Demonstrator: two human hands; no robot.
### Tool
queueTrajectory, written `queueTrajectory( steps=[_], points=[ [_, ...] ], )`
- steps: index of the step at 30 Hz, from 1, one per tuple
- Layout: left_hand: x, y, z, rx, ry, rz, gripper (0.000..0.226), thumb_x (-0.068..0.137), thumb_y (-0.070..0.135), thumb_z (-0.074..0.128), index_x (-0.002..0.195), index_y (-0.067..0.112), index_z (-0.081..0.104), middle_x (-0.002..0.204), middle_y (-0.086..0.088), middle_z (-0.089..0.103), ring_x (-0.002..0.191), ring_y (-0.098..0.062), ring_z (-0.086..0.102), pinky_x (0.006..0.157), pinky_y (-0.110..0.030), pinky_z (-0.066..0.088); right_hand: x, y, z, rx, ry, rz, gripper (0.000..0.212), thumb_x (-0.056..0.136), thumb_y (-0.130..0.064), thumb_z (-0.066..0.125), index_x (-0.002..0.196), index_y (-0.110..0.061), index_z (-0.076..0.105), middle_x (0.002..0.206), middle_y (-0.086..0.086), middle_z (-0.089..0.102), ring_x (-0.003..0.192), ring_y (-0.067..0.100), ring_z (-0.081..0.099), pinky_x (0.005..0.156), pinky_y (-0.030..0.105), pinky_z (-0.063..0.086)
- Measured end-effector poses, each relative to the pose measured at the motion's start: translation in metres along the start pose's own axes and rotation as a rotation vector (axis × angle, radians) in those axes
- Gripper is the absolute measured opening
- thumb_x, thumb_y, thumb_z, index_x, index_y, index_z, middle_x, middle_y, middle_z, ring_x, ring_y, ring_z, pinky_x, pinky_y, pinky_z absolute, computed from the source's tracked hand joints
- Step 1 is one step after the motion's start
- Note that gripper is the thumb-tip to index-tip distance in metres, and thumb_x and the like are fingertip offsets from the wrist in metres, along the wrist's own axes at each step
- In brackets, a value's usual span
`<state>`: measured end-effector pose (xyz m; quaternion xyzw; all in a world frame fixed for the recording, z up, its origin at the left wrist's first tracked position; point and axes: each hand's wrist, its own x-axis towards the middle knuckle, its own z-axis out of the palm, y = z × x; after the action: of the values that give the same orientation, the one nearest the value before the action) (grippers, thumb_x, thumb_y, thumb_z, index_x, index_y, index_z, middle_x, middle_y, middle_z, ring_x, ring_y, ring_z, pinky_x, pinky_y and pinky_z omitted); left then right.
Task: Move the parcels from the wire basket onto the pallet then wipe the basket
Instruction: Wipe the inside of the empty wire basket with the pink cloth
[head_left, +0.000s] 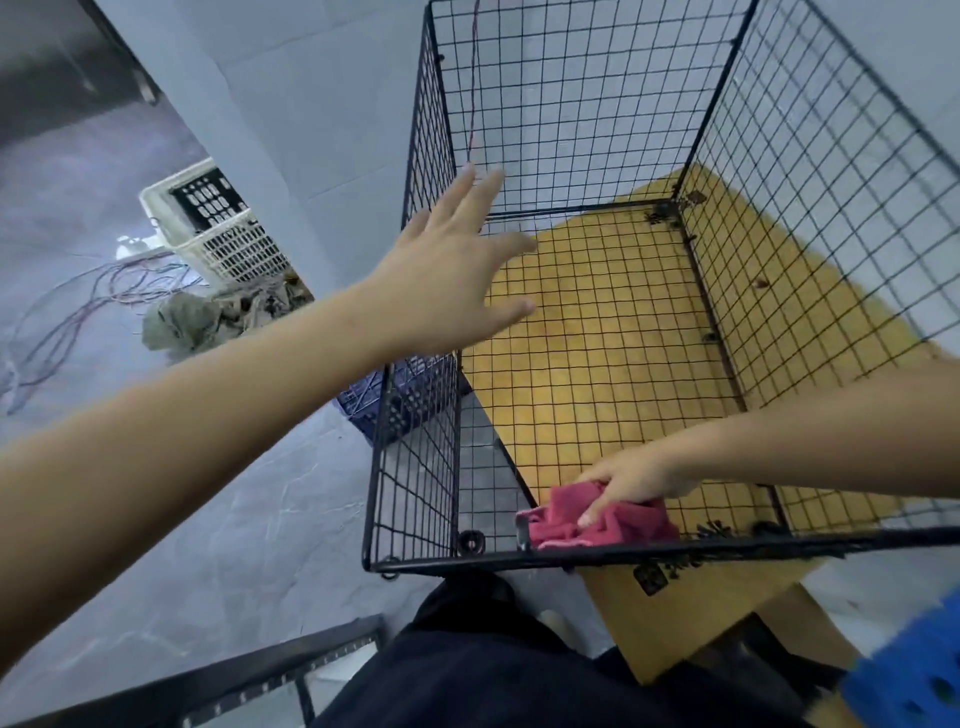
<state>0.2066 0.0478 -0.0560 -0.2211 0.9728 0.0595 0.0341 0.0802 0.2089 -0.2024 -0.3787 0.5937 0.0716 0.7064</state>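
Closest to the camera were the person's dark trousers (493, 670), with a black metal frame (249, 675) on the grey floor (234, 545) to their left. A blurred blue perforated plastic piece (914, 686) showed at the lower right edge of the view; what it belonged to could not be told. Just beyond the trousers stood the wire basket (519, 558), a black open-topped mesh box resting on a yellow wooden surface (675, 623). Its near left part overhung the surface's edge above the floor. Inside it, by the near wall and toward the near left corner, a pink cloth (623, 525) lay bunched on the mesh bottom. The right hand (634, 483) was down inside the basket, coming in from the right, and gripped that cloth from above with its fingers curled into the folds. Farther along, the left hand (447, 280) was held out at the top of the basket's left wall, palm down, fingers straight and spread apart, holding nothing; whether it touched the wire could not be told. Below that forearm, just beside the basket's left wall, a dark blue crate (369, 410) sat on the floor. Beyond it lay a heap of grey rags and string (208, 317) and loose coloured wires (93, 296) trailing across the floor. A white plastic basket (223, 234) stood by the pale wall (322, 104)
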Motion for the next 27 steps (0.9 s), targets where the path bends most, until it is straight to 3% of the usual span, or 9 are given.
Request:
queueTrajectory(
  steps=[3,8,12,16,22,25,27],
  points=[
    [-0.01,-0.002,0.007,0.092,0.013,-0.023,0.055,0.089,0.054,0.044,0.139,0.034,0.037,0.158,-0.002,-0.003,0.145,-0.021,-0.009,0.115,-0.052,-0.001,-0.007,-0.003,0.0,0.008,-0.024,-0.01,0.038,0.091,-0.024,0.055,0.126,-0.017,0.044,0.099,0.003,0.061,0.079,0.012,0.062,0.068,0.022,0.052],
    [-0.013,-0.006,0.004,0.018,-0.018,-0.068,0.056,0.088,0.054,0.043,0.14,0.034,0.037,0.158,0.002,0.008,0.145,-0.018,0.007,0.11,-0.055,0.027,-0.055,-0.025,-0.009,-0.008,-0.118,-0.065,0.03,0.089,-0.026,0.055,0.116,-0.015,0.048,0.096,0.006,0.062,0.079,0.015,0.062,0.069,0.024,0.055],
    [-0.014,-0.004,0.002,0.106,-0.071,-0.036,0.062,0.085,0.058,0.041,0.142,0.036,0.032,0.157,0.005,0.01,0.145,-0.016,0.007,0.11,-0.055,0.026,-0.115,-0.032,-0.014,0.03,-0.093,-0.146,0.046,0.08,-0.033,0.064,0.121,-0.016,0.049,0.1,0.006,0.066,0.087,0.021,0.064,0.074,0.033,0.055],
    [-0.015,0.0,-0.001,0.058,-0.064,-0.044,0.061,0.083,0.059,0.039,0.139,0.034,0.038,0.151,0.005,0.028,0.138,-0.018,0.029,0.106,-0.049,0.034,-0.166,-0.028,-0.025,-0.089,-0.082,-0.288,0.044,0.077,-0.031,0.063,0.12,-0.021,0.054,0.107,0.006,0.067,0.093,0.02,0.066,0.082,0.039,0.056],
    [-0.011,0.002,0.0,0.025,-0.004,-0.072,0.052,0.088,0.052,0.044,0.134,0.027,0.045,0.144,0.004,0.039,0.129,-0.017,0.042,0.096,-0.042,0.042,-0.117,0.005,-0.021,-0.19,-0.1,0.007,0.026,0.091,-0.022,0.054,0.117,-0.022,0.052,0.105,0.005,0.065,0.088,0.017,0.065,0.081,0.031,0.055],
    [-0.009,0.002,0.001,0.015,0.006,-0.093,0.051,0.089,0.05,0.044,0.133,0.025,0.046,0.142,0.002,0.042,0.125,-0.018,0.045,0.092,-0.04,0.044,-0.076,0.007,-0.023,-0.245,-0.079,0.072,0.02,0.09,-0.021,0.055,0.11,-0.022,0.053,0.105,0.007,0.062,0.091,0.02,0.063,0.086,0.034,0.054],
    [-0.009,0.001,0.003,0.02,0.016,-0.102,0.052,0.089,0.051,0.043,0.133,0.024,0.046,0.141,0.002,0.043,0.124,-0.019,0.046,0.091,-0.04,0.044,-0.052,0.007,-0.023,-0.317,-0.047,0.082,0.018,0.089,-0.023,0.058,0.106,-0.024,0.052,0.103,0.006,0.062,0.088,0.017,0.063,0.081,0.03,0.055]
  ],
)
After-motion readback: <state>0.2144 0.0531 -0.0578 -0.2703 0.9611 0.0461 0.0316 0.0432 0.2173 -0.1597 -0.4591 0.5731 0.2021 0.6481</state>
